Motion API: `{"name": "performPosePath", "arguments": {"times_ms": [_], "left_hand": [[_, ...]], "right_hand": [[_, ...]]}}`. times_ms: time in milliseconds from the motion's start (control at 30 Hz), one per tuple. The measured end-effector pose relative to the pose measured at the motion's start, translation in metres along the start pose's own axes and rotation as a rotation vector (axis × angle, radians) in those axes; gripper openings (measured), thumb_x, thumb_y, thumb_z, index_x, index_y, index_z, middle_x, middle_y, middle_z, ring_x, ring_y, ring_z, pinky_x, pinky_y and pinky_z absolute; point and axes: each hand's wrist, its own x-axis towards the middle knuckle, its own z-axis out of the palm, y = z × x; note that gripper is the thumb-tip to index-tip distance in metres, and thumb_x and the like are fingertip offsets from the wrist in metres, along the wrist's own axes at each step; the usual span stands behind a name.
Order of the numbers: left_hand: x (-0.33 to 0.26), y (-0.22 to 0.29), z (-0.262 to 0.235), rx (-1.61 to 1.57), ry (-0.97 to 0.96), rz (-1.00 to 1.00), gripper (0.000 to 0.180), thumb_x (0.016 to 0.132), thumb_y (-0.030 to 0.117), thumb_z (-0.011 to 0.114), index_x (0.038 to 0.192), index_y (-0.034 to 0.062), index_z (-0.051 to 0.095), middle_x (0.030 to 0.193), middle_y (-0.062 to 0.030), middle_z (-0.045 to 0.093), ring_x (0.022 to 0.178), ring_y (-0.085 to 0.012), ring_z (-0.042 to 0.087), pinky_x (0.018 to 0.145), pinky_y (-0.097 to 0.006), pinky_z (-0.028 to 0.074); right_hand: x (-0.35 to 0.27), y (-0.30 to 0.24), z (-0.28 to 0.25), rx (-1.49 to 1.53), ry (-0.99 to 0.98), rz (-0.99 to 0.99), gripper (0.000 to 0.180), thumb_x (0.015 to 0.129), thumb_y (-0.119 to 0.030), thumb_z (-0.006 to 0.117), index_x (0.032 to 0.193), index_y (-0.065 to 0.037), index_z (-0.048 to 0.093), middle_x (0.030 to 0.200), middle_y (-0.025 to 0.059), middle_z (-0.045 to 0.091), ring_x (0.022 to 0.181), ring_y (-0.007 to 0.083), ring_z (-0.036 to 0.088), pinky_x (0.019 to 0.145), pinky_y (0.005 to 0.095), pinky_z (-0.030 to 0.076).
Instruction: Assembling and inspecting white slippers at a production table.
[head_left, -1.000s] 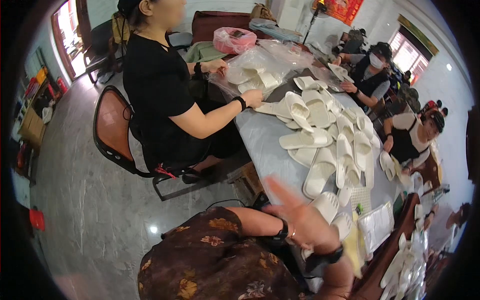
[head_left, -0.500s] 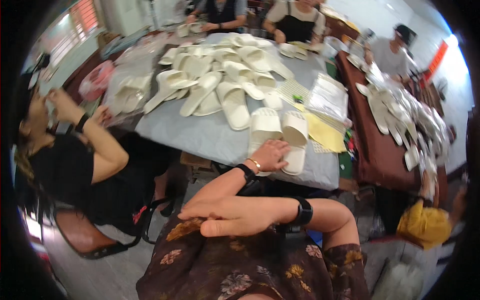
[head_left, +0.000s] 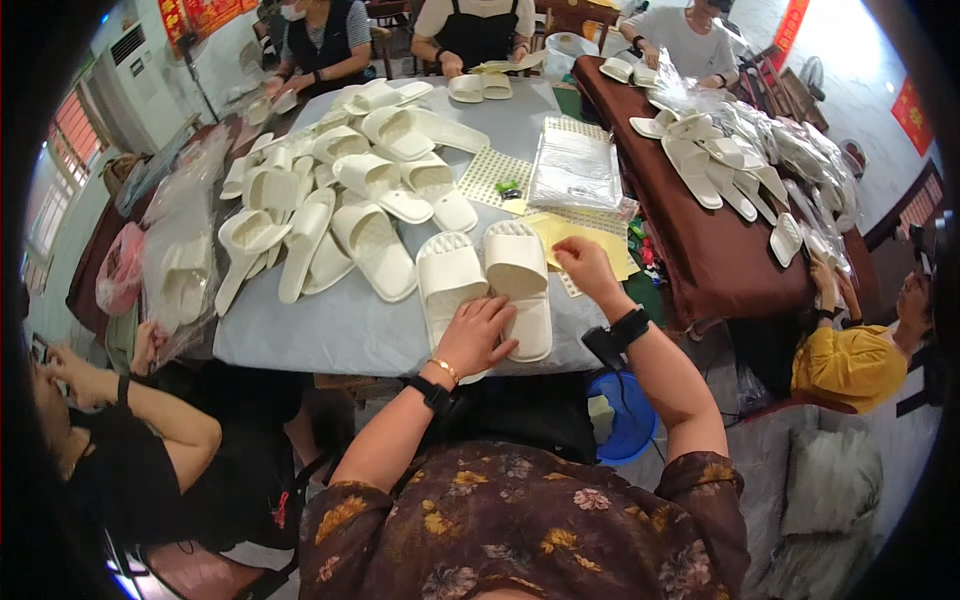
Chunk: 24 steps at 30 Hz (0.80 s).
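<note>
head view: the left hand [head_left: 478,335] lies spread and flat on a pair of white slippers [head_left: 487,288] at the surface's [head_left: 340,335] near edge, centre frame; the right hand [head_left: 583,265] pinches yellow paper [head_left: 580,238]. a nudge could tip the overhanging pair off.

Grey cloth-covered table [head_left: 330,335] carries a heap of white foam slippers [head_left: 340,190], 2 white slippers side by side [head_left: 485,285] at near edge, yellow paper sheets [head_left: 590,240], dotted sticker sheets [head_left: 495,172], clear plastic bag stack [head_left: 577,168].
</note>
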Motion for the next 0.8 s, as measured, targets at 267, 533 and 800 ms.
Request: {"name": "performPosePath", "arguments": {"times_ms": [267,533,800], "left_hand": [[0.005,0.007,-0.011,-0.029,-0.028,-0.044,0.055,0.086,0.037,0.067,0.131,0.0072,0.055,0.137,-0.0135,0.052,0.126,-0.0335,0.047,0.109,-0.045,0.034],[0.009,0.006,-0.018,-0.009,-0.081,-0.076,0.056,0.086,0.038,0.066,0.131,0.0078,0.054,0.138,-0.0128,0.051,0.128,-0.0324,0.046,0.109,-0.045,0.034],[0.011,0.005,-0.016,-0.038,-0.094,-0.074,0.055,0.086,0.04,0.066,0.131,0.0095,0.055,0.138,-0.0128,0.052,0.128,-0.032,0.047,0.111,-0.045,0.033]], "right_hand": [[0.046,0.064,-0.038,0.045,0.108,0.203,0.022,0.083,-0.012,0.067,0.098,0.002,0.073,0.089,0.0167,0.074,0.081,0.0241,0.072,0.074,0.0342,0.055],[0.082,0.058,-0.01,-0.038,-0.016,0.105,0.022,0.082,-0.015,0.068,0.096,0.001,0.073,0.089,0.017,0.073,0.083,0.0265,0.071,0.076,0.0361,0.054],[0.133,0.038,0.031,-0.118,-0.284,-0.108,0.021,0.085,-0.013,0.068,0.102,0.0,0.072,0.091,0.0154,0.073,0.084,0.0268,0.07,0.079,0.0355,0.055]]}}
